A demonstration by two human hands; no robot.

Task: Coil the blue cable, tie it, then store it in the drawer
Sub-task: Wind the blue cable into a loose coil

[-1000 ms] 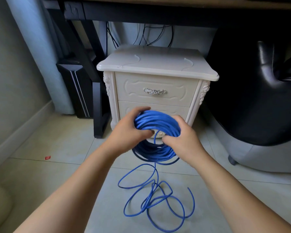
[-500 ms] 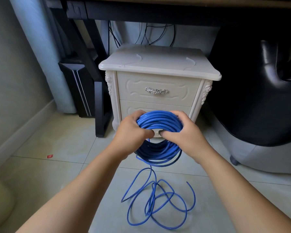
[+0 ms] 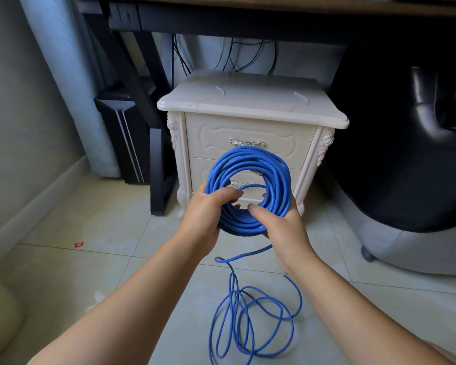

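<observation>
I hold a thick coil of blue cable [image 3: 250,164] upright in front of a cream nightstand [image 3: 250,101]. My left hand [image 3: 208,209] grips the coil's lower left side, fingers curled through the ring. My right hand [image 3: 282,227] grips its lower right side, thumb across the strands. A loose tail of the blue cable [image 3: 248,317] drops from the coil and lies in tangled loops on the floor tiles. The nightstand's top drawer [image 3: 208,135] is closed, with a silver handle [image 3: 246,142] just above the coil. The lower drawer is mostly hidden behind the coil.
A dark desk [image 3: 248,19] spans overhead, with a black leg [image 3: 158,164] and a black computer case [image 3: 124,133] left of the nightstand. A black padded chair [image 3: 406,154] fills the right. A small red scrap [image 3: 78,244] lies on the tiles at left.
The coil has tilted up and now faces me as an open ring, held higher against the drawers. Both hands shifted to its lower edge. The floor loops changed shape.
</observation>
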